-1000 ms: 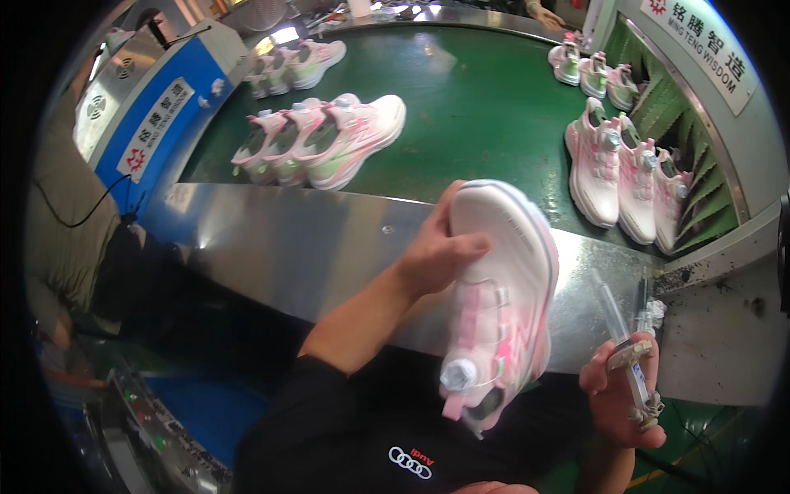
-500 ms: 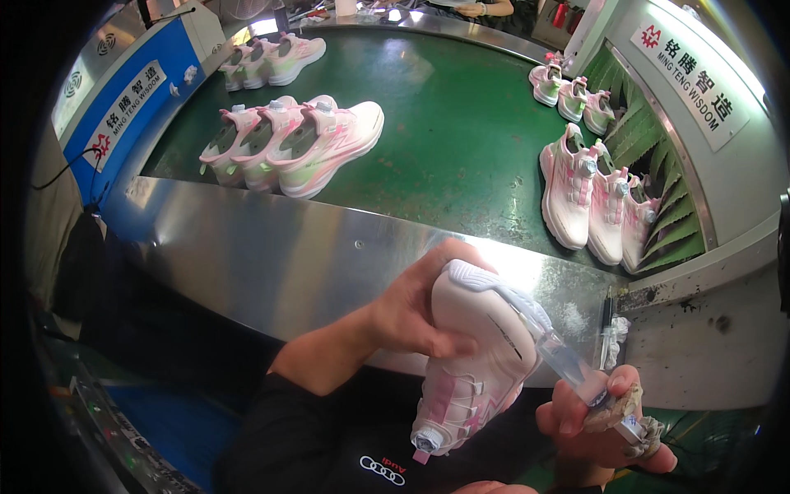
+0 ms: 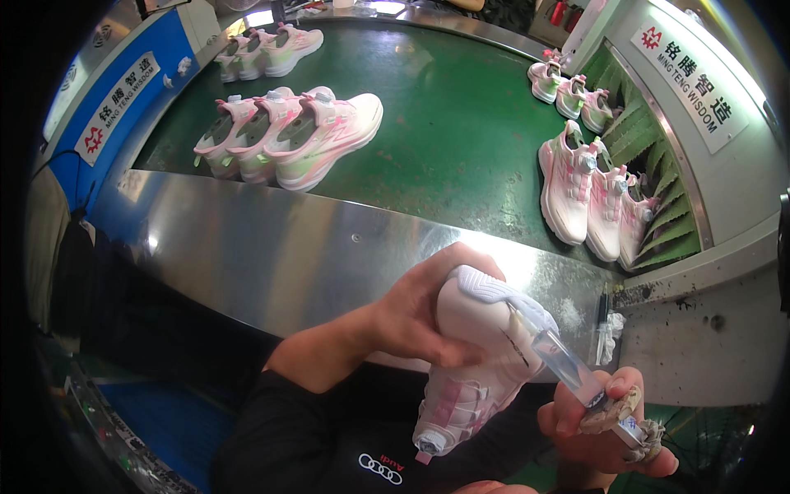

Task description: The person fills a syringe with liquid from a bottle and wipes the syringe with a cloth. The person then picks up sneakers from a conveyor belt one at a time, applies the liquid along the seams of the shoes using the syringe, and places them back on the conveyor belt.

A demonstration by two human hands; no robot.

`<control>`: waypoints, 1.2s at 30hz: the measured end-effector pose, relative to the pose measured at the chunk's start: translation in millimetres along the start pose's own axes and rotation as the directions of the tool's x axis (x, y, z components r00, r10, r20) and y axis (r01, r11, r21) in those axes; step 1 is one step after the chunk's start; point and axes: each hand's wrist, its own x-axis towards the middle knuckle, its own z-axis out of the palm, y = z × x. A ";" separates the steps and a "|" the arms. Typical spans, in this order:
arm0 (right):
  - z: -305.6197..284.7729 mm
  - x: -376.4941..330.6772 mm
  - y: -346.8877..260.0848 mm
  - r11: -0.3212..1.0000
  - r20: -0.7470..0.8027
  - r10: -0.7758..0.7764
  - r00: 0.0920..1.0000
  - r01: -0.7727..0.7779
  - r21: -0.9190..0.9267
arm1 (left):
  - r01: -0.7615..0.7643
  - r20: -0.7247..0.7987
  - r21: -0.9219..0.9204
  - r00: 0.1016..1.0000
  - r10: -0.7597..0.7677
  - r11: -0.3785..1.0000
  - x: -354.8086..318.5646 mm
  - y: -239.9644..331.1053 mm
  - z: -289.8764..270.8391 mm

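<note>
at upper left of the frame, a row of pink-and-white shoes (image 3: 333, 136) stands on the green belt (image 3: 436, 156). at lower centre, the left hand (image 3: 411, 321) grips the held shoe (image 3: 490, 375) near its toe, thumb across the upper, fingers closed round the far side. the shoe's toe points up the frame, its knob end down. a second ago the syringe (image 3: 568, 370) was well apart from it; now the shoe is tipped to show some sole, and the nozzle sits at the edge between sole and upper, so the work seems to be centred on that seam. whether it touches, i cannot tell. at lower right, the right hand (image 3: 588, 432) has its fingers curled round the syringe's back end; plunger pressure cannot be judged.
</note>
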 end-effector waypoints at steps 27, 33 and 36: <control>-43.6 -45.6 30.8 0.991 -0.098 -0.084 0.992 0.094 0.098 | 0.136 -0.334 -0.089 0.929 -0.158 0.987 7.5 -4.4 -18.7; -60.4 -57.4 44.3 0.992 -0.077 -0.071 0.994 0.079 0.099 | 0.222 -0.400 -0.108 0.883 -0.247 0.969 7.7 -8.7 -24.9; -55.0 -62.4 48.1 0.992 -0.172 -0.029 0.985 0.049 0.114 | 0.225 -0.434 -0.046 0.873 -0.222 0.973 9.6 -14.5 -28.9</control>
